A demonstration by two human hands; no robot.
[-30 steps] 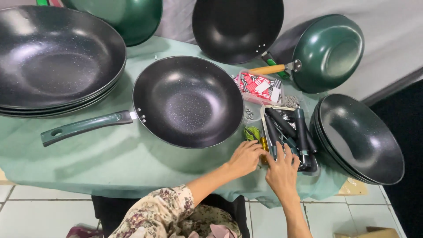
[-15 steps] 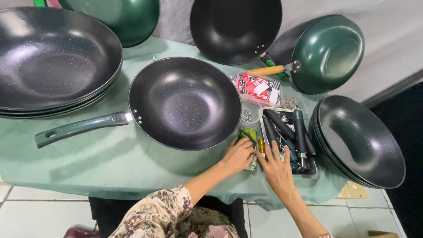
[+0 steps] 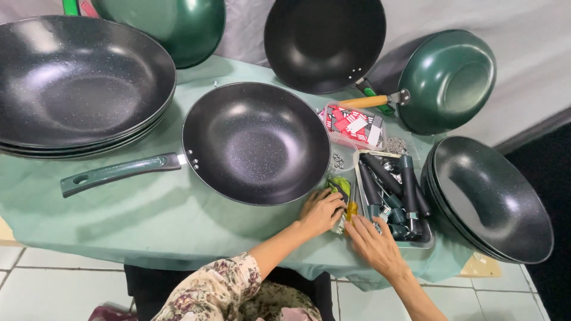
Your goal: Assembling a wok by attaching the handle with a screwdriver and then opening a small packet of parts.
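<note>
We note the left hand (image 3: 321, 211) resting palm down on a small green and yellow tool (image 3: 341, 189), fingers curled over it; whether it truly grips, we cannot tell. The tool lies at the 5 o'clock rim of the central black pan (image 3: 256, 142), just beside the metal tray (image 3: 423, 241). The right hand (image 3: 375, 244) lies with fingers spread and released at the tray's 7 o'clock corner, touching the dark handles (image 3: 389, 184) stacked inside. A patterned red packet (image 3: 354, 125) sits at the tray's 11 o'clock. A stack of pans (image 3: 493, 199) stands at 3 o'clock on the green-clothed surface (image 3: 148, 214).
</note>
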